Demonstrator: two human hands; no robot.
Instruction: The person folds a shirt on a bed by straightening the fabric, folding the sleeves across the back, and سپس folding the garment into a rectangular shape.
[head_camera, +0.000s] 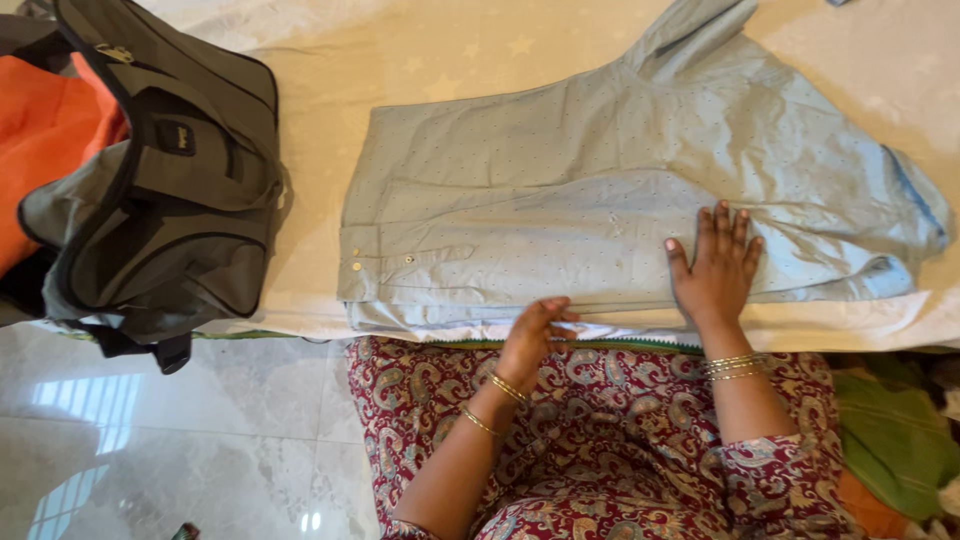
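Note:
A pale blue dotted shirt (560, 190) lies folded across a cream bed sheet (330, 60), its cuffs and buttons to the left, its collar end to the right. My right hand (715, 265) lies flat on the shirt's near edge, fingers spread and pressing the cloth. My left hand (535, 335) is at the near edge of the shirt, fingers curled and pinching the folded hem. Both wrists carry gold bangles.
A grey duffel bag (170, 180) stands open at the bed's left end with orange cloth (45, 140) inside. Below is a glossy marble floor (170, 440). Green cloth (895, 430) lies at the lower right. My patterned red dress fills the bottom centre.

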